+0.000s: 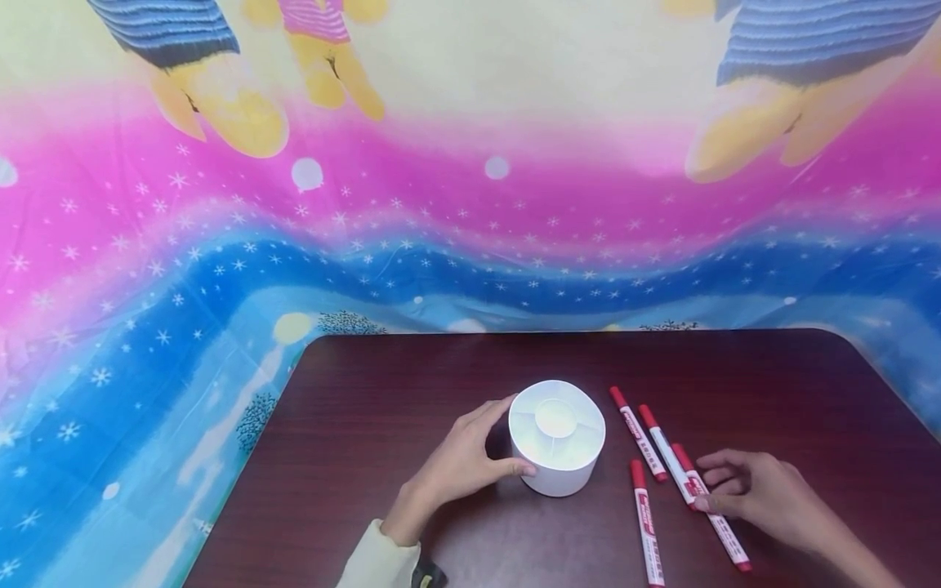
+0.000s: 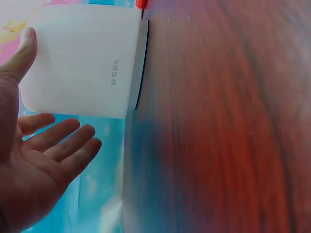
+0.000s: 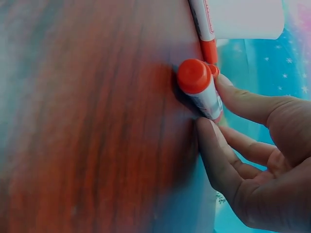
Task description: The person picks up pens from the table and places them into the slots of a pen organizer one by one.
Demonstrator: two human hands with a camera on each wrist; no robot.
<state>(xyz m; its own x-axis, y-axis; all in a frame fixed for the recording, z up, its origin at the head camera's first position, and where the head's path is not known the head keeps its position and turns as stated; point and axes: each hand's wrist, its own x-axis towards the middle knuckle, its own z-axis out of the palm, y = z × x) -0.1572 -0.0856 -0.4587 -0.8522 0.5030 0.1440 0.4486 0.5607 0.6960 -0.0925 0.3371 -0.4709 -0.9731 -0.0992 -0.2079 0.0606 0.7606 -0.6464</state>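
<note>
A round white pen holder [image 1: 556, 478] with a divided top stands upright on the table. My left hand [image 1: 463, 453] holds it loosely from the left, thumb at its near side and fingers round the back; in the left wrist view the other fingers of the left hand [image 2: 43, 165] stay apart from the wall. My right hand [image 1: 764, 494] has thumb and fingers on either side of a red whiteboard marker [image 1: 716, 531], which lies on the table. In the right wrist view, thumb and index finger flank this marker [image 3: 206, 102]. Another marker [image 1: 665, 449] lies against its left side.
Two more red-capped markers, one farther back [image 1: 638, 437] and one nearer [image 1: 647, 527], lie between the holder and my right hand. The dark wooden table [image 1: 390, 392] has rounded far corners. Behind it hangs a colourful printed cloth [image 1: 441, 196].
</note>
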